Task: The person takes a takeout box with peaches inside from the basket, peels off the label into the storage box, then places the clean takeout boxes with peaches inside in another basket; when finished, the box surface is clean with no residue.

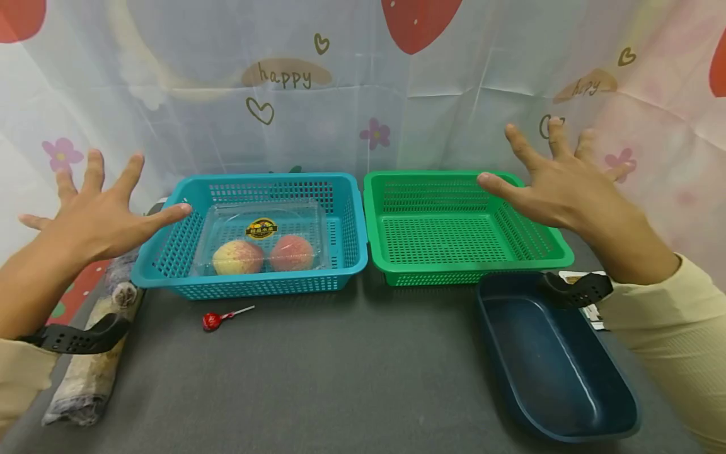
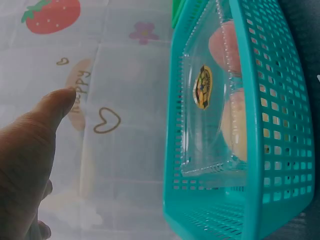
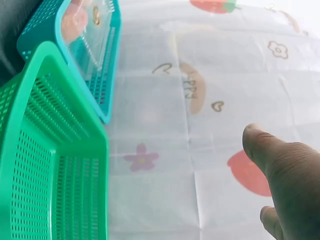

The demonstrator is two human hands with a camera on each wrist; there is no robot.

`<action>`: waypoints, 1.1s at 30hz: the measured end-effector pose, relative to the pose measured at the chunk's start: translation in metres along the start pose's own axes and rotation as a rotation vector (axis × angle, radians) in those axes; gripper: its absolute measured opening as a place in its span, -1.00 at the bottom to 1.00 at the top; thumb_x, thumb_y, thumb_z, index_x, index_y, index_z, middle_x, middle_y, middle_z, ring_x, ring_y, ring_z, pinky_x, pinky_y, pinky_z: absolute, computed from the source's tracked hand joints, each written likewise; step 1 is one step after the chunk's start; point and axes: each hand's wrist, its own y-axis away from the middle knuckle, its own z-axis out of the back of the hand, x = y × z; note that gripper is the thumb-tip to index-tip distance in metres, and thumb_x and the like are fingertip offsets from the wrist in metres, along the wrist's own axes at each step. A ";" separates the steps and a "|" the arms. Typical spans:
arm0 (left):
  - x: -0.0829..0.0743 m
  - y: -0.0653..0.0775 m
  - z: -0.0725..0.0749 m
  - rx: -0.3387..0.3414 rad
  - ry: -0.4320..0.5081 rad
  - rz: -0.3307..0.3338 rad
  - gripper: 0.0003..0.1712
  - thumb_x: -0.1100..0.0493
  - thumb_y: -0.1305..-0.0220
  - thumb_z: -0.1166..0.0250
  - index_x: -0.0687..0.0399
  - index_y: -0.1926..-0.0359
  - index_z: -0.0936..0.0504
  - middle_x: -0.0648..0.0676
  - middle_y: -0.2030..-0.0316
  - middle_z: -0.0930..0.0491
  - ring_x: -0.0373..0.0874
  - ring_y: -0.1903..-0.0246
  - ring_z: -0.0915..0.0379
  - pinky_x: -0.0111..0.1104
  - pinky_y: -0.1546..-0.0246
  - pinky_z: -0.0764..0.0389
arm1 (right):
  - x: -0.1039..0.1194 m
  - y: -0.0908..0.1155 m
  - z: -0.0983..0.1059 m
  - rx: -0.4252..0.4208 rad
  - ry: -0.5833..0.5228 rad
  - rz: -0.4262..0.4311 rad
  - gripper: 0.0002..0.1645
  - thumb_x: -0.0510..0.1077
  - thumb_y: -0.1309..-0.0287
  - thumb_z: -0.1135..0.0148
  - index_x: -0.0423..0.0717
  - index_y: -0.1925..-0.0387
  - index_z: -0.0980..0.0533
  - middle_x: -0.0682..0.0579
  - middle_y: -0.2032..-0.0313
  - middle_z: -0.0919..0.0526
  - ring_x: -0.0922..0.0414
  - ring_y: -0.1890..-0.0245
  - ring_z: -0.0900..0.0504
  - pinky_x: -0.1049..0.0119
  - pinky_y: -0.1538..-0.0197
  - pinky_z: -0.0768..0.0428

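Observation:
My left hand is raised with fingers spread, holding nothing, over the left end of a blue basket. Inside that basket lies a clear plastic fruit box with a black and gold label. Two peaches, a yellowish peach and a pink peach, show through it. The right hand, also spread and holding nothing, hovers by the right end of a green basket, which has nothing in it. In the left wrist view the left thumb points toward the printed backdrop.
A red lollipop lies on the grey table in front of the blue basket. At the right stands a dark blue tub, with a partly hidden printed item behind it. A rolled, wrapped bundle lies along the left side.

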 end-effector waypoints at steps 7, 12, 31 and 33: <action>0.004 0.004 -0.006 -0.018 0.006 -0.027 0.21 -0.59 -0.15 0.10 -0.03 -0.50 0.44 0.33 -0.37 0.74 0.47 -0.23 0.90 0.62 0.24 0.46 | 0.015 -0.006 0.001 0.013 -0.004 0.023 0.04 0.64 -0.14 0.42 0.36 -0.48 0.43 -0.32 -0.41 0.60 -0.52 -0.25 0.62 -0.69 0.08 0.20; 0.008 0.007 -0.013 -0.029 0.003 -0.035 0.21 -0.58 -0.16 0.09 -0.03 -0.50 0.42 0.32 -0.38 0.71 0.50 -0.26 0.83 0.62 0.22 0.44 | 0.027 -0.011 0.001 -0.006 0.002 0.029 0.05 0.67 -0.09 0.42 0.40 -0.48 0.41 -0.25 -0.43 0.58 -0.47 -0.29 0.59 -0.69 0.10 0.35; 0.021 0.017 -0.036 -0.062 0.052 -0.080 0.14 -0.50 -0.21 0.01 -0.07 -0.52 0.34 0.29 -0.43 0.60 0.48 -0.32 0.67 0.61 0.15 0.40 | 0.070 -0.031 -0.009 -0.030 -0.003 0.110 0.05 0.71 -0.03 0.41 0.52 -0.46 0.39 -0.11 -0.48 0.46 -0.36 -0.38 0.48 -0.60 -0.03 0.46; 0.023 0.018 -0.040 -0.062 0.059 -0.095 0.14 -0.49 -0.21 0.00 -0.06 -0.52 0.34 0.30 -0.43 0.59 0.50 -0.32 0.66 0.62 0.14 0.37 | 0.076 -0.033 -0.010 -0.028 -0.010 0.121 0.04 0.71 -0.03 0.41 0.53 -0.46 0.39 -0.09 -0.49 0.46 -0.35 -0.38 0.48 -0.59 -0.03 0.46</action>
